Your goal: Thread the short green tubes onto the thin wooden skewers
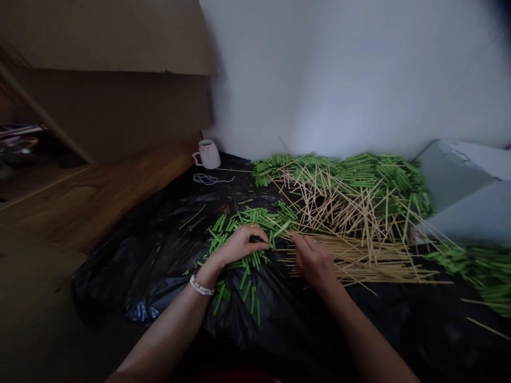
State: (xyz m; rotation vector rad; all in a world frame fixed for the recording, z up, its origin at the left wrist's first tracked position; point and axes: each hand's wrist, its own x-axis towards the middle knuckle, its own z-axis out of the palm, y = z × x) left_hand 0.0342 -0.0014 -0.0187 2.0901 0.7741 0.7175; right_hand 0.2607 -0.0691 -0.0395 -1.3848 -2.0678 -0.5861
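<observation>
My left hand (pixel 244 243) hovers at the pile of cut green stem pieces (pixel 253 217), thumb and fingertips pinched together. What lies in that pinch is too small to make out. My right hand (pixel 314 259) is closed, its fingertips facing the left hand across a small gap. It is over the left ends of a bundle of thin wooden skewers (pixel 371 266), and I cannot make out what its fingers hold. A paler green piece (pixel 282 229) shows just left of the right fingertips.
Black plastic sheeting (pixel 159 266) covers the work surface. Behind are crossed loose skewers (pixel 319 199) and a long green heap (pixel 359 170). Another green heap (pixel 479 271) lies right, near a white box (pixel 459 186). A mug (pixel 209 155) and string (pixel 205 179) are at back left.
</observation>
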